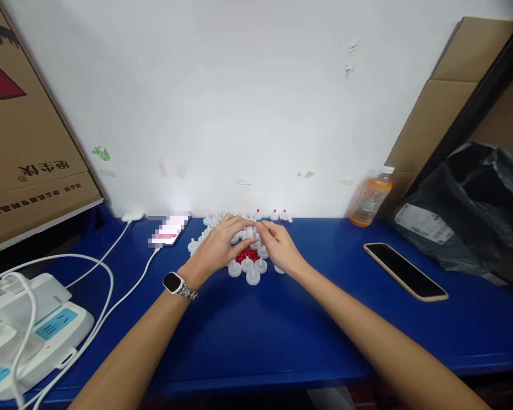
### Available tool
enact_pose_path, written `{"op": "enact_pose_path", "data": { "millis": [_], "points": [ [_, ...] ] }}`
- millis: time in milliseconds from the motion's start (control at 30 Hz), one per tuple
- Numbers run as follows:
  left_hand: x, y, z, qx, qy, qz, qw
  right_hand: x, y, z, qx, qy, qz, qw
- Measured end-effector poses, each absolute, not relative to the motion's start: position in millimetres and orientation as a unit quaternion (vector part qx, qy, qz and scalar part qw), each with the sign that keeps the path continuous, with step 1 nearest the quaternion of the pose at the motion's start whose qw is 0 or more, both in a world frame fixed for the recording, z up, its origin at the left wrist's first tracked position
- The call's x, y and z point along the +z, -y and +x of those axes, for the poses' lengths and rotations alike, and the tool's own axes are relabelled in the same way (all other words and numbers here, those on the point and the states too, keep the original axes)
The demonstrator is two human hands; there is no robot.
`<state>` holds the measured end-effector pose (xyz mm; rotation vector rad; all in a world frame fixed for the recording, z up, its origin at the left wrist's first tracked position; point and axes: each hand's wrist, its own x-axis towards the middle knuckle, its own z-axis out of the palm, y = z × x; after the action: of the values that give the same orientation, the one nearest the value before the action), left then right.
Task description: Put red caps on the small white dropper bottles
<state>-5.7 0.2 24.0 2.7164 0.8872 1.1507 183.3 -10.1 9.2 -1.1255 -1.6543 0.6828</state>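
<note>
Reading left to right: cardboard box (25, 154) with upside-down Chinese print I can't make out, white power strips (29, 330), a charging phone (169, 230), an orange drink bottle (371, 200) with unreadable label, a dark phone (404, 270). Left hand (218, 247) and right hand (280, 247) meet fingertip to fingertip, both pinched on one white cap (250, 232). It sits just above the red pieces (247, 254) ringed by more white caps (248, 267) on the blue table (256, 336).

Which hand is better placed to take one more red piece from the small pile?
Probably the left hand. Its fingers curl just above the red pieces, while the right hand sits further right, and both pinch a white cap. The difference is small.
</note>
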Motion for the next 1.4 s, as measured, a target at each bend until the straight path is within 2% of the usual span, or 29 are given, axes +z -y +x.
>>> {"op": "enact_pose_path", "data": {
  "millis": [67, 133, 267, 333, 400, 567, 733, 867, 1033, 1233, 1333, 1400],
  "points": [
    [30, -3, -16, 0.376, -0.31, 0.873, -0.014, 9, 6, 186, 0.333, 0.623, -0.489, 0.512],
    [30, -8, -24, 0.381, -0.346, 0.856, -0.039, 9, 6, 189, 0.324, 0.615, -0.519, 0.497],
    [16, -20, -21, 0.332, -0.353, 0.874, 0.034, 11, 14, 187, 0.194, 0.723, -0.562, 0.351],
    [10, -22, -16, 0.336, -0.36, 0.869, 0.047, 11, 16, 185, 0.169, 0.742, -0.571, 0.307],
    [7, -20, -11, 0.344, -0.37, 0.861, 0.054, 11, 14, 185, 0.187, 0.739, -0.558, 0.328],
    [7, -11, -5, 0.351, -0.387, 0.849, 0.079, 7, 8, 189, 0.27, 0.727, -0.438, 0.454],
    [7, -8, 0, 0.37, -0.388, 0.84, 0.082, 13, -16, 200, 0.223, 0.715, -0.44, 0.495],
    [8, -9, 0, 0.375, -0.393, 0.837, 0.059, 15, -64, 215, 0.152, 0.69, -0.534, 0.464],
    [3, -12, 0, 0.347, -0.389, 0.85, 0.079, 2, -101, 213, 0.228, 0.682, -0.56, 0.41],
    [0, -13, -1, 0.342, -0.398, 0.848, 0.075, 3, -77, 206, 0.273, 0.725, -0.485, 0.406],
    [0, -13, -2, 0.345, -0.403, 0.844, 0.079, 13, -68, 207, 0.21, 0.761, -0.472, 0.393],
    [-1, -13, -2, 0.344, -0.404, 0.844, 0.081, 19, -72, 210, 0.135, 0.75, -0.516, 0.391]
  ]
}}
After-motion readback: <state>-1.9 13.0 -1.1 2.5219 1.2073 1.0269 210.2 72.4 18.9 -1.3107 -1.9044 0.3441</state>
